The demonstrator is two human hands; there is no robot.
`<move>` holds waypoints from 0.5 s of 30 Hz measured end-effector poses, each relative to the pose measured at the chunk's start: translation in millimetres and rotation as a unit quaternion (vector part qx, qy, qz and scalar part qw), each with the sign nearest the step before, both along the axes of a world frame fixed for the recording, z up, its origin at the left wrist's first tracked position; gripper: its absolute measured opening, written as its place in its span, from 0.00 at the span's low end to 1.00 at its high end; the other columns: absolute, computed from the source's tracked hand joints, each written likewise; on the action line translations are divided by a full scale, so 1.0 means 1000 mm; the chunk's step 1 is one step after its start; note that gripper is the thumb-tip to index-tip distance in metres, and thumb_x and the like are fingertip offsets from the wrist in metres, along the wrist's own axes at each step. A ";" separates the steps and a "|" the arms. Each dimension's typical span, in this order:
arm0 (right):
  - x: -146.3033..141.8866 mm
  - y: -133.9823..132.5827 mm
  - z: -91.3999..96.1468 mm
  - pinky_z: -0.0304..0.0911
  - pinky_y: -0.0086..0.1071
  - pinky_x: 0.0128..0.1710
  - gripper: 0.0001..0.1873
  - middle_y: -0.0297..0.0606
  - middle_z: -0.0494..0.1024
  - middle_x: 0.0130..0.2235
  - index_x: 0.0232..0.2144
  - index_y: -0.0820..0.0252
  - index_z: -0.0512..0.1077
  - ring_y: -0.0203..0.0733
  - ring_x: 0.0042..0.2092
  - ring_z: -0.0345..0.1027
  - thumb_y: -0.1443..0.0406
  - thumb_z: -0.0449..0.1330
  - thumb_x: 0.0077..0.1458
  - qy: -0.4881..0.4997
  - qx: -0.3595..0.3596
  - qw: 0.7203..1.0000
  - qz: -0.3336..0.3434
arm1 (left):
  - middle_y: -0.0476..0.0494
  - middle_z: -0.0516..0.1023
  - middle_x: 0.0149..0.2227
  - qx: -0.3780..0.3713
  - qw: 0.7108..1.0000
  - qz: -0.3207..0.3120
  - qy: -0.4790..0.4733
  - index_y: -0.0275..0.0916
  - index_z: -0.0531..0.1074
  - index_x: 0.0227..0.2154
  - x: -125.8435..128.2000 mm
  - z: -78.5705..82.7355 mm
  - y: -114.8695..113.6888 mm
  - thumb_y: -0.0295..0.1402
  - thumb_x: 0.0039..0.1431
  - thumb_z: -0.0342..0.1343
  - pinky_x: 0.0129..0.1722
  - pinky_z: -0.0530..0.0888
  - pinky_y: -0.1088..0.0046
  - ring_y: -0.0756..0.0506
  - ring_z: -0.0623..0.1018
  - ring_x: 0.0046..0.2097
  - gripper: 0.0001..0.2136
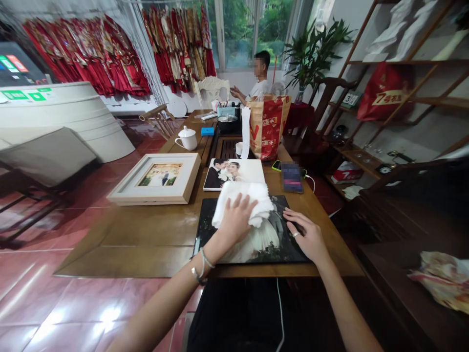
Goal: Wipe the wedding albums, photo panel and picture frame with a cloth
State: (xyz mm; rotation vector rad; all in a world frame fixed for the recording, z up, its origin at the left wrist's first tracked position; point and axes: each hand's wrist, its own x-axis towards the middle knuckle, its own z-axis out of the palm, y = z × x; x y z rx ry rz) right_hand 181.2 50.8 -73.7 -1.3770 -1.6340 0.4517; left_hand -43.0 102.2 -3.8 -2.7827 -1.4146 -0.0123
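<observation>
A large dark glossy photo panel lies flat near the front edge of the wooden table. My left hand presses a white cloth onto the panel's upper part, fingers spread over the cloth. My right hand rests flat on the panel's right side, fingers stretched out, a ring on one finger.
Behind the panel lies a white photo album, to its left a white framed photo. Two phones sit at the right. Further back stand a white teapot, a tea tray and a red paper bag. A seated person is at the far end.
</observation>
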 end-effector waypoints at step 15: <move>0.003 0.002 -0.005 0.61 0.48 0.57 0.14 0.42 0.76 0.50 0.44 0.54 0.75 0.48 0.55 0.68 0.62 0.54 0.58 -0.009 0.015 1.000 0.010 | 0.47 0.40 0.68 -0.080 0.995 0.051 -0.024 0.47 0.45 0.65 -0.039 -0.008 -0.096 0.26 0.44 0.55 0.63 0.40 0.48 0.38 0.37 0.67 0.43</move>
